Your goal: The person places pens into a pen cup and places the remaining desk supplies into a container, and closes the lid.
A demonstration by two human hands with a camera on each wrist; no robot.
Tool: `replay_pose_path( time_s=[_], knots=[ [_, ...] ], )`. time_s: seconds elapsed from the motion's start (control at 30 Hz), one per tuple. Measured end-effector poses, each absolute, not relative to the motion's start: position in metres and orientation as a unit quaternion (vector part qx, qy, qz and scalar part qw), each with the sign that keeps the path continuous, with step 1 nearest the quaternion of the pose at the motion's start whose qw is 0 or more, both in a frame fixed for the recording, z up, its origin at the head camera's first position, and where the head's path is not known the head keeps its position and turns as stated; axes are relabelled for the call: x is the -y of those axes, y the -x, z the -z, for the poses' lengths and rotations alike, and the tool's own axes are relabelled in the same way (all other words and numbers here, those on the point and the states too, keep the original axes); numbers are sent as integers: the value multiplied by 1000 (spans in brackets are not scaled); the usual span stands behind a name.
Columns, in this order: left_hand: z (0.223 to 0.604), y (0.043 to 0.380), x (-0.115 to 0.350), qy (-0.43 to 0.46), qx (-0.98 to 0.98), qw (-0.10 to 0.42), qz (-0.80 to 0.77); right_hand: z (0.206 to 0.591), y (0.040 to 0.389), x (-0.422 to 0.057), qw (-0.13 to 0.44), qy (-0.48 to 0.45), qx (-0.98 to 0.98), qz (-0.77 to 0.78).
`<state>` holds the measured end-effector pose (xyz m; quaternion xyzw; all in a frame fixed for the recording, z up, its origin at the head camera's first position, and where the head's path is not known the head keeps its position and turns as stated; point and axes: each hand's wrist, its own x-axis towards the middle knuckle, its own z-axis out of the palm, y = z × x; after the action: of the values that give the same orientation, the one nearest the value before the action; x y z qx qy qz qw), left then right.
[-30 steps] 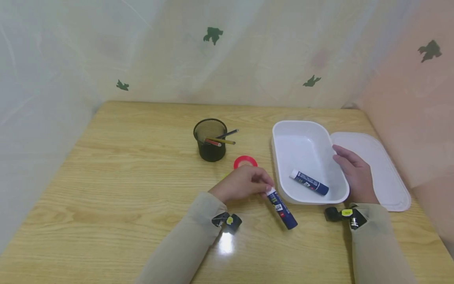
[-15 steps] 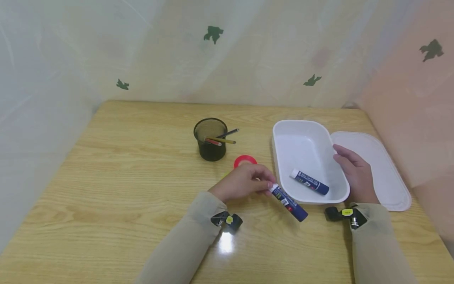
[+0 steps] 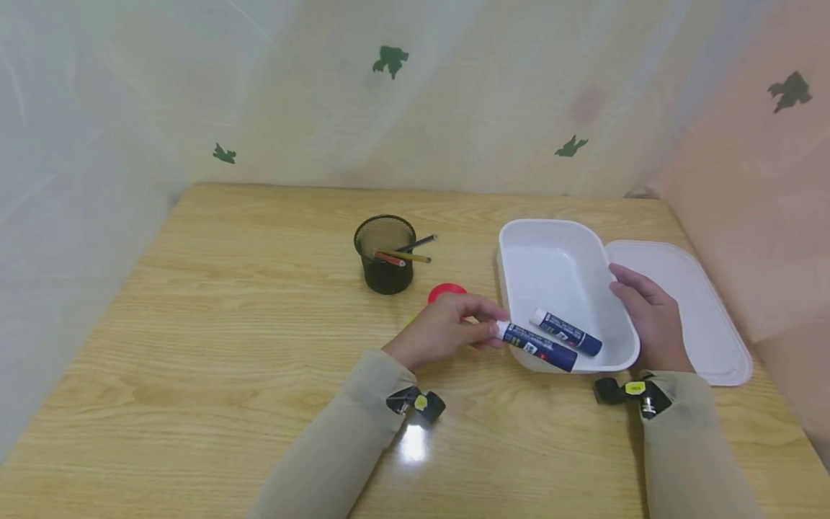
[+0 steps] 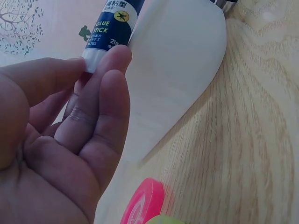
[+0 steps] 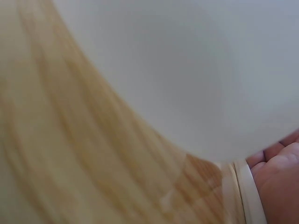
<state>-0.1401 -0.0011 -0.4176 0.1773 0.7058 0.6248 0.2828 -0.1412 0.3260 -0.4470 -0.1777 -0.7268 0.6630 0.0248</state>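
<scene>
My left hand (image 3: 447,331) pinches a dark blue glue stick (image 3: 541,348) by its white cap, between thumb and fingers. In the head view the glue stick slants over the near left rim of a white plastic box (image 3: 551,267). Its label and cap show close up in the left wrist view, where the hand (image 4: 70,135) is seen from the palm side. A second glue stick (image 3: 566,332) lies inside the box. On the box's right side, my right hand (image 3: 651,317) holds the rim; its lower fingers are partly hidden. The right wrist view shows mostly the box wall (image 5: 187,79).
A black mesh pen holder (image 3: 387,277) with several pencils stands left of the box. A red tape roll (image 3: 446,290) lies partly behind my left hand, with something yellow-green beside it. Right of the box, a white lid (image 3: 703,317) lies flat on the wooden table (image 3: 227,324).
The glue stick in my left hand has swung up from pointing toward the near table to lying over the box's near rim. My right hand has stayed at the box.
</scene>
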Motion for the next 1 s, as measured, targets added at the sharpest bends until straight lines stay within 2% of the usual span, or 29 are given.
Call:
replay_pose_path(
  time_s=[0.43,1.0],
  knots=[
    [418,138,0,-205,-754,231,-579,446,141,-327,10,190,725,-661],
    [416,135,-3,-195,-769,224,-566,444,140,-325,16,191,726,-660]
  ],
)
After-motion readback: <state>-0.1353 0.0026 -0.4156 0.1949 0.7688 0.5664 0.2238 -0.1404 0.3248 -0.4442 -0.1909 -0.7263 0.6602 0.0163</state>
